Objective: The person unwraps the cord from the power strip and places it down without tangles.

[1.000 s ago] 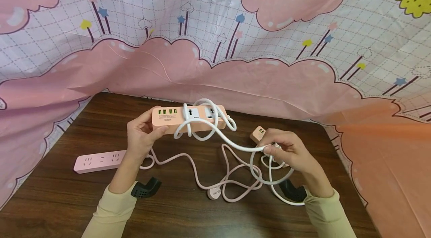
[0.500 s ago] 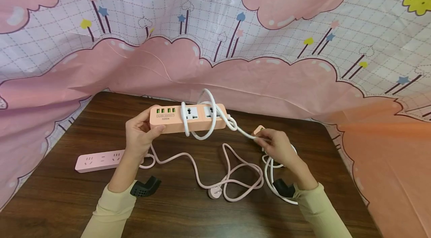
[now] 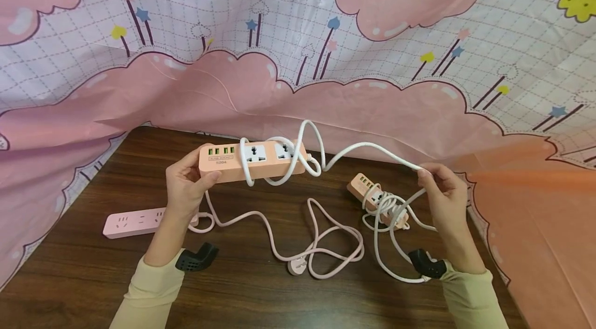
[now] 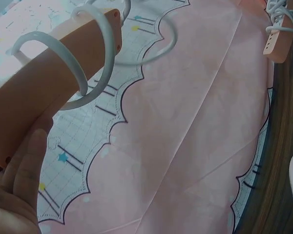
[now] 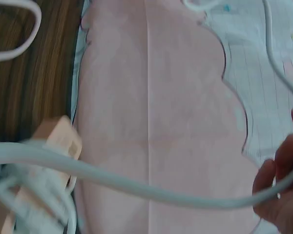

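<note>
My left hand (image 3: 183, 184) grips the left end of an orange power strip (image 3: 223, 166), which is held up over the table. White cord (image 3: 321, 150) loops loosely round the strip's socket end; the left wrist view shows two turns of the cord (image 4: 107, 53) about its body. Out to the right, my right hand (image 3: 444, 194) pinches that cord between thumb and fingers, and the cord arches across from the strip. Slack cord (image 5: 136, 187) hangs from the same hand in the right wrist view.
A second orange power strip (image 3: 360, 189), wrapped in its white cord, lies at the right of the dark wooden table (image 3: 242, 293). A pink power strip (image 3: 135, 223) is on the left; its pink cord (image 3: 267, 228) runs to a plug (image 3: 296, 267). Behind hangs a patterned curtain (image 3: 298, 96).
My right hand first reached left to the cord near the second strip, then swung right and up, drawing the cord out. One loop has come off the held strip, which shifted slightly left.
</note>
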`<state>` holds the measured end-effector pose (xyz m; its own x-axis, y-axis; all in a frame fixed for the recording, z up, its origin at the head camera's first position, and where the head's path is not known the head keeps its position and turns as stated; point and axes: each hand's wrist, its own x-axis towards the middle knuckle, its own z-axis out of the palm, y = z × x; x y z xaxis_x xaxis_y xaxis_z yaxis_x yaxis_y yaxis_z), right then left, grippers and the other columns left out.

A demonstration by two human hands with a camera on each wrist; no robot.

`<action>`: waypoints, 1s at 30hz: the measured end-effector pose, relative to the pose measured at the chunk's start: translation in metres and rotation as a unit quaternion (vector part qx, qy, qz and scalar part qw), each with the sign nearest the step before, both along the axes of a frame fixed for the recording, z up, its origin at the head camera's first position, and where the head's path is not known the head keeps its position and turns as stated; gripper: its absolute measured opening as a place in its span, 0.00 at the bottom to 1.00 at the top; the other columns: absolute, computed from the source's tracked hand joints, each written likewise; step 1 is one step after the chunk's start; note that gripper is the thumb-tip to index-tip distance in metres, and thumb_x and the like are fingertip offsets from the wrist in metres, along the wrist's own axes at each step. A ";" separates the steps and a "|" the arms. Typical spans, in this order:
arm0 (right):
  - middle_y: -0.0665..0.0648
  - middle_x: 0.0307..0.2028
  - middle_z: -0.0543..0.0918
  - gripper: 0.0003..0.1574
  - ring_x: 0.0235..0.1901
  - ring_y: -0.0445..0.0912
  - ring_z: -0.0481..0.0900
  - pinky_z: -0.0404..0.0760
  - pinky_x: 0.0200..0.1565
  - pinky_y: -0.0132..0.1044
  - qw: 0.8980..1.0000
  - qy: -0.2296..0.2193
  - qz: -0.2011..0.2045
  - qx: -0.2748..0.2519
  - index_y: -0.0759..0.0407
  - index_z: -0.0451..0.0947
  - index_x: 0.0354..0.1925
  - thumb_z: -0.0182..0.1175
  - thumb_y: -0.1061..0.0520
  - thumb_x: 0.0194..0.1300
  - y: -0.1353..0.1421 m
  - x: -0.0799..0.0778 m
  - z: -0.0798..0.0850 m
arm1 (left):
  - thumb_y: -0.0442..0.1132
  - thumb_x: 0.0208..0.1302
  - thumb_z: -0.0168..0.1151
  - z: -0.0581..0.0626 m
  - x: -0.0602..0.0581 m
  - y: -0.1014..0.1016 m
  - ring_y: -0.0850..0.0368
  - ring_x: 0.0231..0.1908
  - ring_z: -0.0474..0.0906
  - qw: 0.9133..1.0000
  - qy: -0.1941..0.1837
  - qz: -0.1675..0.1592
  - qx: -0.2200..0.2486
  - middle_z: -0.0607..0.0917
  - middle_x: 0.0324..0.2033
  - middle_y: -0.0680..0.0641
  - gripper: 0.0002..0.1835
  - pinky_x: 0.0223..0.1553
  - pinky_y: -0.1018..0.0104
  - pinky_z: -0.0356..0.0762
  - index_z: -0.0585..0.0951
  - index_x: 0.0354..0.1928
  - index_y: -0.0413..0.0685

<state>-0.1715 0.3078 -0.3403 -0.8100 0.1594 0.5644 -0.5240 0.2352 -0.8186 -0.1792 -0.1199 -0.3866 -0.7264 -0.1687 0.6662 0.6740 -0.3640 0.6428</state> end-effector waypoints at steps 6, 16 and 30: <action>0.49 0.29 0.79 0.07 0.31 0.38 0.74 0.72 0.35 0.24 0.993 -0.030 0.109 0.034 0.74 0.75 0.35 0.50 0.76 0.63 0.042 0.019 -0.012 | 0.25 0.48 0.67 0.004 0.000 -0.009 0.65 0.29 0.79 1.000 0.003 0.031 -0.002 0.86 0.36 0.47 0.20 0.26 0.77 0.76 0.81 0.48 0.36; 0.48 0.28 0.81 0.21 0.30 0.37 0.76 0.74 0.31 0.27 0.908 -0.082 0.244 0.331 0.55 0.80 0.33 0.59 0.79 0.51 0.084 0.034 -0.026 | 0.21 0.47 0.65 0.008 0.000 -0.011 0.62 0.32 0.80 0.999 0.001 0.026 0.035 0.86 0.37 0.44 0.21 0.31 0.75 0.78 0.80 0.48 0.32; 0.39 0.19 0.75 0.10 0.21 0.29 0.66 0.68 0.21 0.28 0.838 -0.167 0.226 0.468 0.51 0.78 0.21 0.70 0.62 0.49 0.062 0.029 -0.057 | 0.23 0.48 0.65 0.010 0.003 -0.004 0.64 0.32 0.80 0.997 -0.022 0.042 0.054 0.86 0.35 0.47 0.19 0.30 0.76 0.78 0.82 0.46 0.37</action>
